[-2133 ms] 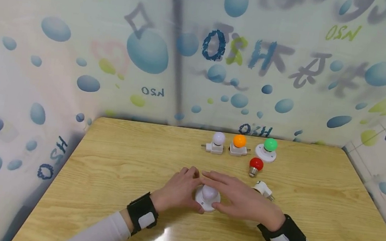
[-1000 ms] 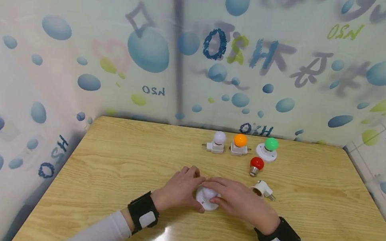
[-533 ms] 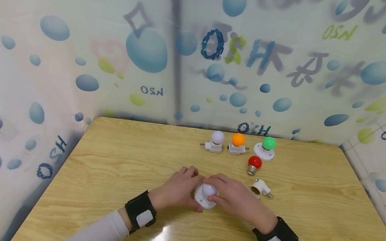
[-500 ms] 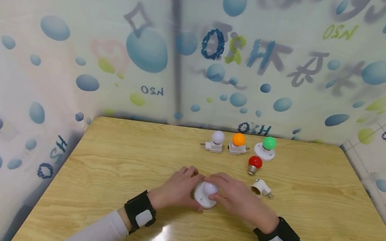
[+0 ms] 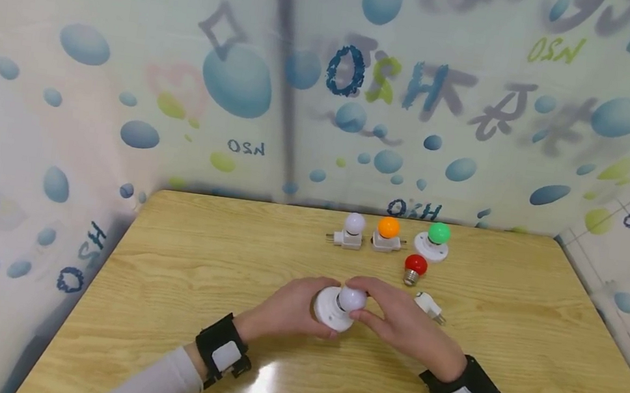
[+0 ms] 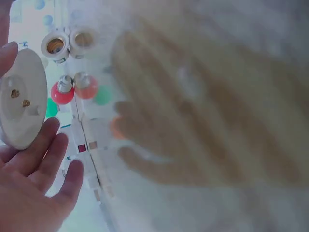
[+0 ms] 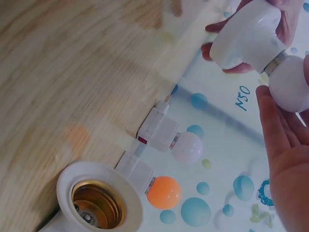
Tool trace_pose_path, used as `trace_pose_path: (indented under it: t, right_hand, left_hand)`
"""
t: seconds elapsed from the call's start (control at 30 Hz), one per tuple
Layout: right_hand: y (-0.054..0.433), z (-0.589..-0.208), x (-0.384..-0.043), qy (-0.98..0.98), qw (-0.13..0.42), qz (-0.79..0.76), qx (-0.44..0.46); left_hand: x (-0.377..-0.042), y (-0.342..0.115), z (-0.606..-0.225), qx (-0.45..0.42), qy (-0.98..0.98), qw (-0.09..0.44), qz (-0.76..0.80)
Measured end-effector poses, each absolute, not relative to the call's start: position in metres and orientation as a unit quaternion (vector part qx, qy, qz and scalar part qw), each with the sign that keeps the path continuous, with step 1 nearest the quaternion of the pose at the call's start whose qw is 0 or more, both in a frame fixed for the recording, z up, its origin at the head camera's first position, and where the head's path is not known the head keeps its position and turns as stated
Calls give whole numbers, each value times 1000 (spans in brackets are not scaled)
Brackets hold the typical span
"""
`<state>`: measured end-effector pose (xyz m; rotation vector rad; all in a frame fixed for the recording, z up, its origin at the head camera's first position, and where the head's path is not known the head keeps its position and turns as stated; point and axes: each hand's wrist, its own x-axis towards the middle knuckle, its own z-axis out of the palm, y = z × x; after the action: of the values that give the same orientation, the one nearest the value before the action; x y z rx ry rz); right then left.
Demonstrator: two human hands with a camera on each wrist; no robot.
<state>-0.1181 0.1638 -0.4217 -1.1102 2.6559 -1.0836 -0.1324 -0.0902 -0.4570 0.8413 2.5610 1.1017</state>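
Observation:
My left hand (image 5: 291, 306) grips a white round lamp holder (image 5: 330, 310) by its disc-shaped base, thumb on the near side and fingers behind. The holder is tilted to the right and raised off the table; its underside, with two brass-coloured screws, faces the left wrist view. A white light bulb (image 5: 352, 299) sits in its socket, a band of the metal screw cap (image 7: 275, 63) showing between glass and holder. My right hand (image 5: 408, 326) pinches this bulb between thumb and fingers.
On the wooden table (image 5: 213, 256), a white bulb (image 5: 354, 223) and an orange bulb (image 5: 388, 227) stand in plug-in holders at the back. Beside them is a green bulb (image 5: 438, 232) on a round base. A loose red bulb (image 5: 415, 264) and a bulbless plug-in socket (image 7: 99, 205) lie nearer.
The lamp holder was flat on the table and is now lifted and tilted right in my left hand. My right hand, earlier over the bulb, has come down to pinch it.

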Motion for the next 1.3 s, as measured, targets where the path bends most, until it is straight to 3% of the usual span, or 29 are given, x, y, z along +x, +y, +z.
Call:
trace_pose_path:
  t: [0.3, 0.53, 0.67, 0.93, 1.03, 1.3]
  right_hand:
    - [156, -425, -113, 868, -60, -344, -354]
    - [149, -430, -111, 866, -129, -348, -336]
    - [147, -432, -112, 865, -136, -352, -330]
    - [157, -420, -113, 883, -88, -365, -283]
    - [167, -410, -116, 889, -103, -356, -270]
    - [206, -395, -128, 885, -213, -310, -275]
  left_hand:
    - [-127, -86, -456, 276, 894, 37, 352]
    - [-125, -85, -453, 273, 897, 20, 347]
    - [-126, -83, -453, 267, 894, 36, 357]
    - [-127, -80, -446, 241, 880, 114, 393]
    - [-127, -85, -442, 221, 883, 96, 402]
    - [-128, -105, -436, 178, 887, 24, 426]
